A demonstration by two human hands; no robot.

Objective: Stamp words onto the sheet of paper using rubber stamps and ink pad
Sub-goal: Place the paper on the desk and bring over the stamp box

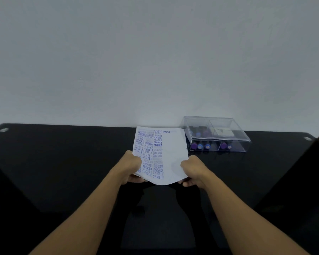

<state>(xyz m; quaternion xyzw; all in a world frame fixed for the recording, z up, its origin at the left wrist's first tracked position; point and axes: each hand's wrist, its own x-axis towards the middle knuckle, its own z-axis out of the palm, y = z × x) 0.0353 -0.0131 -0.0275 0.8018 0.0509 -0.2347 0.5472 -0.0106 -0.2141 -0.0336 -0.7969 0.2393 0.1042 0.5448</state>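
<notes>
A white sheet of paper (170, 150) covered with columns of blue stamped words is held up over the black table (63, 159), its near edge curling. My left hand (132, 167) grips its lower left edge and my right hand (192, 171) grips its lower right edge. To the right stands a closed clear plastic box (216, 134) holding several purple and blue rubber stamps (200, 145) and a white ink pad (223, 132) in a rear compartment.
A plain pale wall rises just behind the table's far edge. Two round metal fittings (3, 130) mark the table's far corners. A dark shape cuts in at the right border.
</notes>
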